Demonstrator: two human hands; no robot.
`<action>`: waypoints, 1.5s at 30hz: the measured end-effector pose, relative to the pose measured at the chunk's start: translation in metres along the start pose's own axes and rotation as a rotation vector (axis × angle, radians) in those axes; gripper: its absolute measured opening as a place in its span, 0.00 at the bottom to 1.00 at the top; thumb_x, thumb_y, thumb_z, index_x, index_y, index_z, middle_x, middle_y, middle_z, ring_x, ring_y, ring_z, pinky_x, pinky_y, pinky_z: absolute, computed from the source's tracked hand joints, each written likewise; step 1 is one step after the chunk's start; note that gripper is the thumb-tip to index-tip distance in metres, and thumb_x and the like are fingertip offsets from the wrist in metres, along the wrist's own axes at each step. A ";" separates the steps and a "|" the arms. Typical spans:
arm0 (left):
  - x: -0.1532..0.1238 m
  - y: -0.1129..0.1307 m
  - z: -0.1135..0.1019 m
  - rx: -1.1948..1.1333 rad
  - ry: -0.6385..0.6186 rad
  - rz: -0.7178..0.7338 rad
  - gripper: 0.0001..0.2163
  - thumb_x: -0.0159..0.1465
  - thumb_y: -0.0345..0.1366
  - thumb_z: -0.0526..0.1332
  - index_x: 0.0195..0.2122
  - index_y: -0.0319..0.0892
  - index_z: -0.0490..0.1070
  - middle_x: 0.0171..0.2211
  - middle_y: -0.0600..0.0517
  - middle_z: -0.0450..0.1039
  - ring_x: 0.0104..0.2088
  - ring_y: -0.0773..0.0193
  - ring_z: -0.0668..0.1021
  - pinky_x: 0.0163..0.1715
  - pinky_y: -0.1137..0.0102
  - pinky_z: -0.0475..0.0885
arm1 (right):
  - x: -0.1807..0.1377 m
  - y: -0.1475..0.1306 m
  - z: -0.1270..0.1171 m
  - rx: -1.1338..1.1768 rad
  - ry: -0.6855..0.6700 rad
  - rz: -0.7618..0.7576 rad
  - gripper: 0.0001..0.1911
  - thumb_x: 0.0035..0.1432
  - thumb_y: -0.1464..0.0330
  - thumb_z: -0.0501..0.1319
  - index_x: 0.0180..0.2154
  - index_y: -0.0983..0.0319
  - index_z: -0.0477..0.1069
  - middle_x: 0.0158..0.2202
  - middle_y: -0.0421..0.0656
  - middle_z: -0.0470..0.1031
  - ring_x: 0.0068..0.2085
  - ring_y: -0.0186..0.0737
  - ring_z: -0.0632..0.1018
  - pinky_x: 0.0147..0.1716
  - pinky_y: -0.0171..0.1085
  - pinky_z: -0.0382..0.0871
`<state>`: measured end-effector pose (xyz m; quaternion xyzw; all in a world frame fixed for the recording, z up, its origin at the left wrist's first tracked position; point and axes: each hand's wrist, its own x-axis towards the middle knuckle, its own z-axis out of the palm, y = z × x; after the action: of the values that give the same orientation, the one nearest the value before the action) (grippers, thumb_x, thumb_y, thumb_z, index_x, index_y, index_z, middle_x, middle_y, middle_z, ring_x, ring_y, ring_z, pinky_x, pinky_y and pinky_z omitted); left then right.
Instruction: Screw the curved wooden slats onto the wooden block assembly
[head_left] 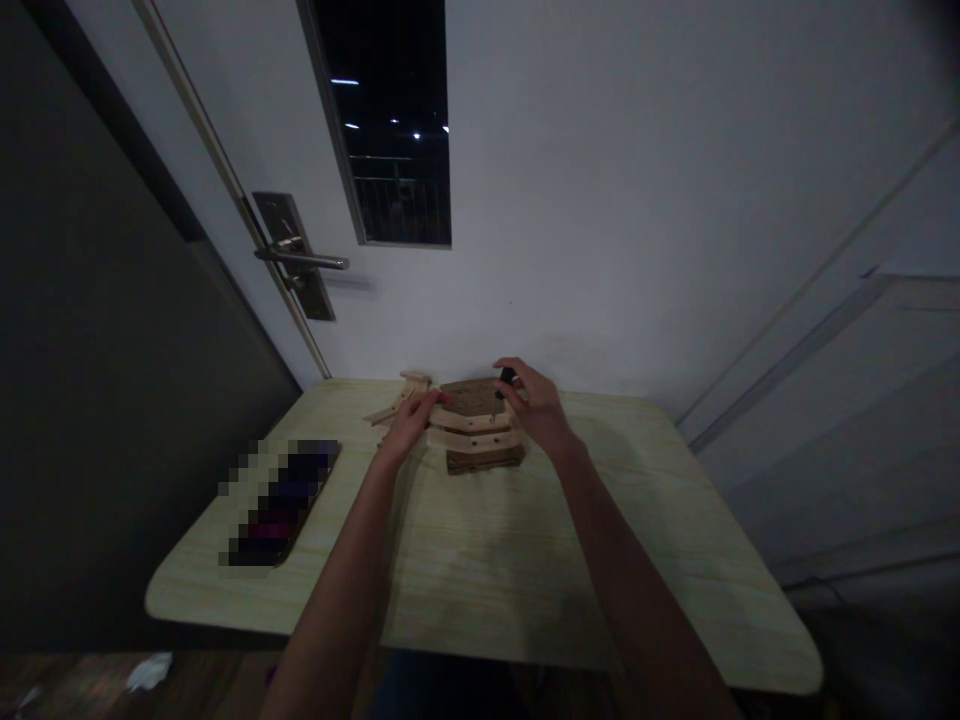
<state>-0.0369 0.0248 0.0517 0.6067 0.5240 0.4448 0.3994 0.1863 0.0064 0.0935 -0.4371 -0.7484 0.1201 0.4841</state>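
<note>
Curved light-wood slats (474, 441) with small holes lie across a brown block (486, 460) near the back of the table. My left hand (405, 428) is closed at the slats' left end, its fingertips against a small red piece (445, 398); I cannot tell whether it grips the red piece or the wood. Between the thumb and fingers of my right hand (538, 408) is a small black object (507, 376), held above the right end of the slats. A small metal bit (493, 417) shows below it, too small to name.
More light-wood pieces (414, 381) lie just left of the block. A pixelated flat dark object, perhaps a phone (319, 492), lies on the left of the pale wooden table (465, 590). Behind the table stands a white door with a metal handle (307, 259).
</note>
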 end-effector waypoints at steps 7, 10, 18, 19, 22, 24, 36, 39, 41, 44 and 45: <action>-0.014 -0.001 0.000 -0.044 -0.001 0.136 0.27 0.59 0.59 0.56 0.43 0.40 0.77 0.47 0.45 0.79 0.52 0.53 0.76 0.55 0.61 0.67 | -0.002 0.001 0.000 -0.014 0.014 0.042 0.12 0.63 0.62 0.56 0.47 0.56 0.69 0.39 0.43 0.77 0.36 0.40 0.78 0.39 0.39 0.70; -0.017 -0.004 0.000 -0.086 -0.017 0.150 0.27 0.58 0.59 0.59 0.44 0.39 0.76 0.46 0.43 0.79 0.50 0.53 0.77 0.54 0.60 0.68 | -0.003 0.001 0.001 -0.010 0.030 0.068 0.14 0.63 0.62 0.57 0.49 0.56 0.68 0.37 0.42 0.77 0.35 0.40 0.78 0.38 0.39 0.70; -0.019 -0.012 0.001 -0.152 -0.019 0.096 0.27 0.61 0.58 0.56 0.45 0.37 0.77 0.47 0.41 0.78 0.51 0.52 0.77 0.53 0.61 0.69 | -0.005 0.003 0.007 -0.027 0.090 0.056 0.13 0.63 0.62 0.57 0.48 0.55 0.68 0.38 0.42 0.77 0.36 0.40 0.79 0.39 0.40 0.70; -0.019 -0.013 0.002 -0.155 -0.015 0.087 0.27 0.61 0.57 0.57 0.45 0.37 0.77 0.47 0.41 0.79 0.51 0.52 0.77 0.53 0.60 0.69 | -0.006 0.003 0.008 -0.025 0.098 0.050 0.12 0.63 0.62 0.57 0.48 0.56 0.68 0.38 0.43 0.77 0.36 0.40 0.79 0.39 0.40 0.71; -0.018 -0.014 0.005 -0.166 0.007 0.082 0.26 0.61 0.57 0.58 0.44 0.38 0.77 0.45 0.42 0.80 0.49 0.53 0.77 0.53 0.60 0.69 | -0.008 0.003 0.010 -0.005 0.130 0.043 0.12 0.63 0.62 0.57 0.48 0.57 0.68 0.40 0.43 0.77 0.35 0.40 0.79 0.40 0.40 0.71; -0.018 -0.014 0.006 -0.182 0.013 0.078 0.25 0.61 0.56 0.58 0.45 0.38 0.76 0.44 0.43 0.80 0.48 0.54 0.78 0.52 0.61 0.70 | -0.010 0.003 0.011 0.012 0.145 0.040 0.13 0.64 0.61 0.56 0.49 0.57 0.68 0.41 0.44 0.77 0.35 0.39 0.79 0.40 0.40 0.72; -0.019 -0.013 0.007 -0.195 0.002 0.077 0.25 0.62 0.55 0.57 0.45 0.38 0.76 0.42 0.43 0.80 0.46 0.55 0.79 0.51 0.63 0.71 | -0.025 0.011 0.014 0.197 0.119 0.051 0.24 0.67 0.58 0.50 0.61 0.58 0.58 0.53 0.52 0.74 0.44 0.43 0.80 0.44 0.44 0.75; -0.018 -0.013 0.007 -0.173 0.009 0.100 0.24 0.62 0.55 0.57 0.44 0.38 0.76 0.43 0.43 0.80 0.46 0.55 0.78 0.51 0.64 0.70 | -0.027 0.013 0.017 0.206 0.133 0.035 0.24 0.68 0.59 0.50 0.62 0.58 0.57 0.52 0.52 0.74 0.44 0.42 0.80 0.45 0.44 0.75; -0.018 -0.015 0.007 -0.185 0.010 0.111 0.23 0.62 0.55 0.57 0.43 0.39 0.77 0.43 0.44 0.80 0.46 0.56 0.78 0.51 0.64 0.69 | -0.027 0.013 0.019 0.218 0.146 0.019 0.23 0.68 0.60 0.50 0.62 0.58 0.58 0.51 0.51 0.74 0.44 0.41 0.80 0.45 0.43 0.75; -0.017 -0.016 0.008 -0.237 0.012 0.093 0.23 0.60 0.55 0.59 0.42 0.39 0.78 0.41 0.44 0.80 0.44 0.56 0.79 0.48 0.65 0.70 | -0.027 0.014 0.021 0.239 0.168 0.011 0.24 0.68 0.59 0.50 0.62 0.58 0.58 0.51 0.51 0.74 0.44 0.41 0.80 0.43 0.41 0.77; -0.017 -0.016 0.008 -0.257 0.014 0.084 0.23 0.60 0.56 0.60 0.41 0.39 0.78 0.40 0.44 0.80 0.42 0.56 0.79 0.47 0.65 0.70 | -0.027 0.015 0.022 0.241 0.174 0.010 0.24 0.68 0.58 0.50 0.62 0.57 0.58 0.51 0.51 0.75 0.43 0.41 0.80 0.42 0.41 0.77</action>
<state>-0.0346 0.0103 0.0321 0.5688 0.4396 0.5288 0.4511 0.1804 -0.0003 0.0571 -0.3882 -0.6815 0.1732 0.5957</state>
